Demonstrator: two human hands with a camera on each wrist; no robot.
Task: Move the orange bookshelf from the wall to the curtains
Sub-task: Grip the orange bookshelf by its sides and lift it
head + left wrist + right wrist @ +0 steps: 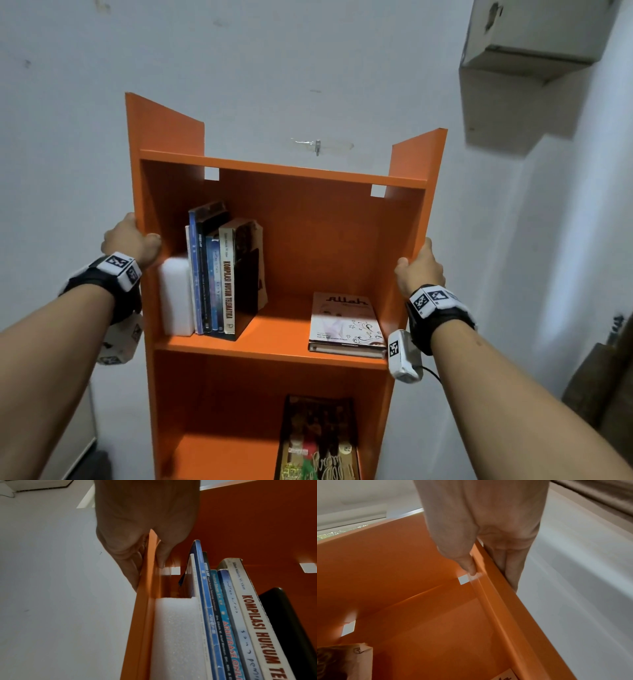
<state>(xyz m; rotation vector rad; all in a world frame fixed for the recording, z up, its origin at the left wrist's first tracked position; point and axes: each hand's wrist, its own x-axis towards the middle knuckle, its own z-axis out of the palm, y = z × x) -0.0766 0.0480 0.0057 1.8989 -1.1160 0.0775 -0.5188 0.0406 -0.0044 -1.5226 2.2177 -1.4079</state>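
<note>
White wall [308, 68] across the whole upper frame of the head view; small hook under clear tape [318, 147] at centre. Pale box-like unit [527, 37] fixed high in the upper right corner.

Orange bookshelf [329, 240] in mid-frame, upright in front of the wall, tilted slightly in the picture, side panels rising above the top board.

Left hand [132, 241] at left centre, clamped on the front edge of the left side panel: thumb inside the compartment, fingers [132, 563] flat against the outer face. Right hand [421, 267] at right centre, clamped on the right panel the same way: thumb inside, fingers [511, 566] down the outside. Brown curtain fabric [597, 497] in the upper right corner of the right wrist view.

Upper compartment, left part: white foam block [176, 296] against the side panel, then a row of upright books [214, 274], then a black bookend [245, 291]. Right part: book lying flat [346, 325], pale cover up. Lower compartment, bottom of frame: dark-covered book [318, 442] leaning back.

Marker-tagged wrist straps on both forearms.
</note>
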